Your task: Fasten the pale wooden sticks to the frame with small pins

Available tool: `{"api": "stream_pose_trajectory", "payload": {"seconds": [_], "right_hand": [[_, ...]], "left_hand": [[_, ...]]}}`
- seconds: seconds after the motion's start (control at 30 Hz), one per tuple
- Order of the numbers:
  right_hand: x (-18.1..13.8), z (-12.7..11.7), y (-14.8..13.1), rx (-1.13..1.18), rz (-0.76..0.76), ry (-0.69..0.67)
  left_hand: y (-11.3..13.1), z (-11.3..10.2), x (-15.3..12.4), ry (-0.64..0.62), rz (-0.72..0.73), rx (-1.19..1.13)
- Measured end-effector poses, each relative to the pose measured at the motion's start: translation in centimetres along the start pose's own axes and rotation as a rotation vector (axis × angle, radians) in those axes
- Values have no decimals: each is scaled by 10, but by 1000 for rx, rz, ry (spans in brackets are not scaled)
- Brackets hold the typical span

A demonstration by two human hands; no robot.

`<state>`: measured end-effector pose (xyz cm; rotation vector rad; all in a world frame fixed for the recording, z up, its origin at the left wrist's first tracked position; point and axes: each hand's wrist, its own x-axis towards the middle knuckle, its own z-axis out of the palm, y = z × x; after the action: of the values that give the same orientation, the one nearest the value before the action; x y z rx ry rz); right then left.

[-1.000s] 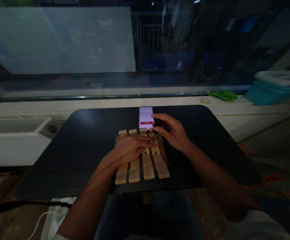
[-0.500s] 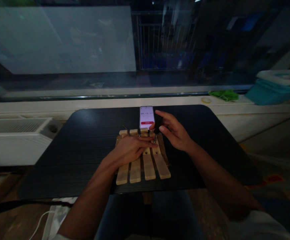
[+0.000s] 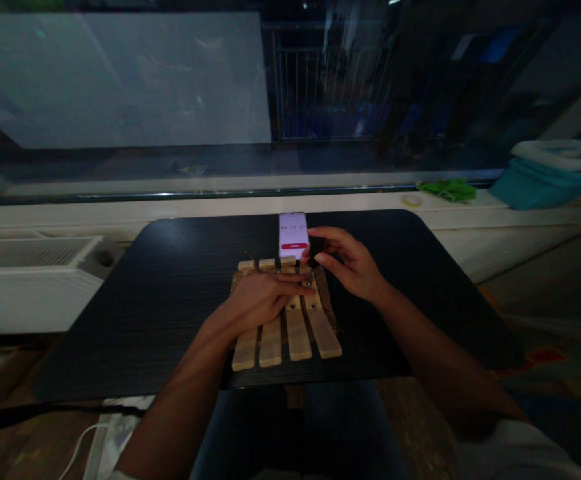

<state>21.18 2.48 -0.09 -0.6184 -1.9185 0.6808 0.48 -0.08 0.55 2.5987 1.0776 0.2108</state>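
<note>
My right hand [image 3: 353,263] grips the black handle of a screwdriver [image 3: 315,252] between thumb and fingers. Its metal shaft points down at the rightmost slat of a wooden piece with several pale slats [image 3: 297,337]. Across the upper part of those slats lies my left hand [image 3: 263,293], fingers stretched to the right. Two of its fingertips lie on either side of the screwdriver's lower shaft. Dark round holes show in the two right-hand slats. Beneath the slats a rough brown base [image 3: 324,290] peeks out; whatever the tip meets is too small to tell.
A lit phone with a timer [image 3: 293,235] stands just behind the slats on the black table [image 3: 180,300]. The sill beyond holds a green cloth [image 3: 450,190], a tape roll [image 3: 411,200] and a teal tub [image 3: 535,183]. A white radiator [image 3: 30,287] is at left.
My right hand has dipped slightly and its fingers have shifted around the screwdriver handle. My left hand and the slats stay in place.
</note>
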Motion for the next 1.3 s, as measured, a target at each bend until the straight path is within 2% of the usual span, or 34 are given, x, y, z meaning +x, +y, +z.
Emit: {"api": "stream_pose_trajectory", "payload": {"seconds": [0.3,0.47,0.63,0.93,1.3], "right_hand": [[0,1,1,-98,-11,52],[1,4,1,-147,32,87],[0,3,0,-144,15,38],[-3,1,0,143,47,-65],[-1,3,-2,147,98,-15]], "left_hand": [[-2,2,0,25,14,-9],[-3,3,1,32,19,-1],[-2,2,1,27,15,10],[-2,2,0,9,-2,-13],[-2,2,0,5,19,10]]}}
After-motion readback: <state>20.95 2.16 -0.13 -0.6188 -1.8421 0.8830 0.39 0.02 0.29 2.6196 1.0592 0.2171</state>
